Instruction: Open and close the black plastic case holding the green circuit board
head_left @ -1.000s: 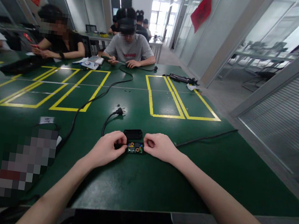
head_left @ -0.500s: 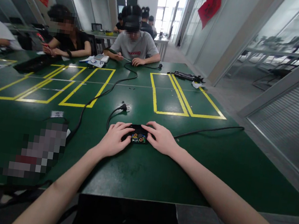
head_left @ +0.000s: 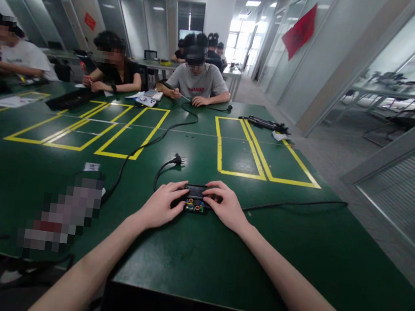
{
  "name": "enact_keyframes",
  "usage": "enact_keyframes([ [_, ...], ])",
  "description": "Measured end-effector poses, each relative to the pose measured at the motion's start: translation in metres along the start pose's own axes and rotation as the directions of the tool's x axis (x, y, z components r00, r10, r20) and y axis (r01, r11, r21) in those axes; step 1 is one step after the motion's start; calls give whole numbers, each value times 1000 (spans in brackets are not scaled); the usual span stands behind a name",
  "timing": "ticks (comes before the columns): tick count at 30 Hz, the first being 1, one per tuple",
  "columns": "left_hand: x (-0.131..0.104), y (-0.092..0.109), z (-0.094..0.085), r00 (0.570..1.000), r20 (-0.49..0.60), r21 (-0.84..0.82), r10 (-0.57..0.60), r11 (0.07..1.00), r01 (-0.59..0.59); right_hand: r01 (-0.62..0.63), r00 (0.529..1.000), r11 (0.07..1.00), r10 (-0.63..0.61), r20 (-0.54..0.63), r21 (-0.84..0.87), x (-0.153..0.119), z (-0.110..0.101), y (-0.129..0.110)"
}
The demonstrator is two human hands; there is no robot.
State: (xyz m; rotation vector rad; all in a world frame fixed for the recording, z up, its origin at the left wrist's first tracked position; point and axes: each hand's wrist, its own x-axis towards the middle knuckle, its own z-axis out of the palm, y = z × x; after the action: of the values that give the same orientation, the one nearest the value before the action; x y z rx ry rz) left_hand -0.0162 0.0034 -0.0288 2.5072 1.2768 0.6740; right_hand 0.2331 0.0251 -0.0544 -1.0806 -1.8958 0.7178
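An opened black power adapter (head_left: 195, 207) lies on the green table in front of me. Its circuit board shows orange ring coils on the near side. A black casing piece (head_left: 195, 191) stands along the board's far side. My left hand (head_left: 163, 204) grips the left end, fingers on the casing piece and thumb by the board. At the right end, my right hand (head_left: 227, 206) pinches the casing piece with fingers and thumb. The fingertips partly cover both ends. Beyond my left hand, a black mains plug (head_left: 178, 160) lies on its curved cord.
A black cable (head_left: 296, 203) runs off to the right. At my left lies a blurred-out object (head_left: 66, 213) with cables, near a small white label (head_left: 92, 167). Yellow tape rectangles (head_left: 241, 174) mark the table. Across it, people work; a folded black tripod (head_left: 263, 123) lies at the far right.
My view has shifted, so everything sits lower and further right. Both hands keep their hold on the adapter. The casing piece now shows a flatter, greyer face; my right fingers are more bent.
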Motion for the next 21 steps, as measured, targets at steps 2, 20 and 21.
enact_keyframes([
  [2, -2, -2, 1, 1000, -3, -6, -1, 1000, 1, -29, 1000, 997, 30, -10, 65, 0, 2, -1],
  [20, -5, 1, -3, 1000, -29, -233, 10, 972, -16, -122, 990, 958, 135, -33, 259, -1, 6, -2],
  [21, -5, 1, -4, 1000, -21, -240, 16, 971, -20, -139, 988, 957, 150, -25, 255, -1, 5, -2],
])
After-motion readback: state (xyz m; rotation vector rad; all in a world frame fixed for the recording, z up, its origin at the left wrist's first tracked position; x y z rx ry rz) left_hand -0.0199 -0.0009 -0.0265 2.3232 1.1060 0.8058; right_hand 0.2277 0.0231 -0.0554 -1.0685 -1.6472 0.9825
